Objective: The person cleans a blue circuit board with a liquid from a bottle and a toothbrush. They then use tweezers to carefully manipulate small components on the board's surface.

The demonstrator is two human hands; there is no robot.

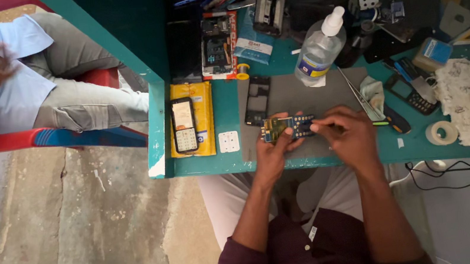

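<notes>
Here, circuit board (287, 126) lying crosswise, long axis left-right, both hands pinching.

A small blue-and-gold circuit board (287, 126) lies flat, lengthwise left to right, over the grey mat (308, 96).

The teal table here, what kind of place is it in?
Likely a phone repair stall: the left hand holds a bare circuit board, with an empty phone frame and tweezers nearby.

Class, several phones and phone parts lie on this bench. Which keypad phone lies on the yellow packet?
The black keypad phone left of the grey mat; the other keypad phone lies on the bare green table, right of the hands.
</notes>
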